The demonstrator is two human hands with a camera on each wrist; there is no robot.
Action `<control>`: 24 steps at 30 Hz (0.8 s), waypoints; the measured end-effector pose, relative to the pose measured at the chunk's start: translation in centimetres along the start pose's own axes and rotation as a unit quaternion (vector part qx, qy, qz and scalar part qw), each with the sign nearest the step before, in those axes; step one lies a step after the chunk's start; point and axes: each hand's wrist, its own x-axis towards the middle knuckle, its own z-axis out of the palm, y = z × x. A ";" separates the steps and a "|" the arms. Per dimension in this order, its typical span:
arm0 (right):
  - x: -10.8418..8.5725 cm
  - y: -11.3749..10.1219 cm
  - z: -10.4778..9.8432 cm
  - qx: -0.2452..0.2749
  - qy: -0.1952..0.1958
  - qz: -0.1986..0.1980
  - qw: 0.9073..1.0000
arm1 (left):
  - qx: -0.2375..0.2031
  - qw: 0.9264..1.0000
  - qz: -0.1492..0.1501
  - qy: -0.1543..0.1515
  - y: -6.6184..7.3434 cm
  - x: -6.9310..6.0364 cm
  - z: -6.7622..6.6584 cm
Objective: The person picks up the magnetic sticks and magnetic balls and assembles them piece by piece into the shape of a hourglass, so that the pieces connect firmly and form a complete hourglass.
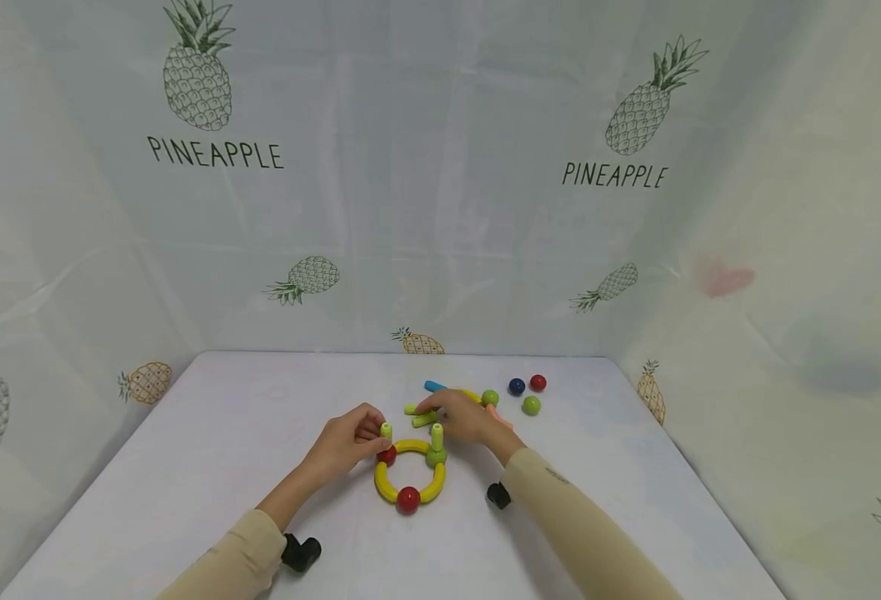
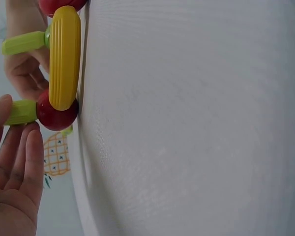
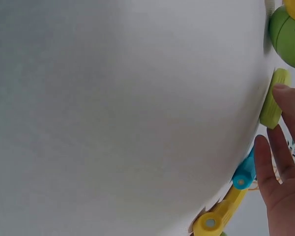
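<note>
Yellow curved pieces (image 1: 382, 483) joined by balls form a ring on the table. Its front ball (image 1: 408, 500) is red, and a green ball (image 1: 436, 457) bears an upright light green rod (image 1: 437, 437). My left hand (image 1: 346, 442) pinches another light green rod (image 2: 22, 112), which stands in the ring's left red ball (image 2: 57, 113). Behind the ring, my right hand (image 1: 463, 414) holds a loose light green rod (image 3: 273, 101) between thumb and fingers, low over the table. A second loose green rod (image 1: 410, 409) lies beside it.
A blue piece (image 1: 434, 386) and a yellow piece (image 3: 226, 209) lie beyond my right hand. To the right are a dark blue ball (image 1: 517, 387), a red ball (image 1: 538, 382), green balls (image 1: 532, 406) and a pinkish-orange piece (image 1: 498, 417). A patterned curtain (image 1: 425, 208) hangs behind.
</note>
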 end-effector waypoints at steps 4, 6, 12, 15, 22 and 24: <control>0.1 0.1 0.0 -0.012 -0.002 -0.001 1.000 | 0.001 1.000 0.001 0.001 0.0 0.0 0.0; 0.1 0.1 0.0 -0.019 -0.001 -0.003 1.000 | 0.004 1.000 0.000 0.003 0.0 0.0 0.0; 0.1 0.2 -0.2 -0.044 -0.005 -0.017 0.999 | 0.007 1.000 -0.006 0.005 0.1 0.0 0.0; -0.2 0.2 -0.2 -0.053 -0.011 -0.029 0.998 | 0.004 1.000 -0.007 0.004 0.2 0.0 0.0; -1.4 0.3 -1.0 -0.038 0.001 -0.024 0.999 | 0.000 1.000 -0.011 0.004 0.5 -0.1 0.0; -1.8 0.3 -1.4 -0.023 0.011 -0.015 1.000 | -0.001 1.000 -0.013 0.003 0.5 -0.1 0.0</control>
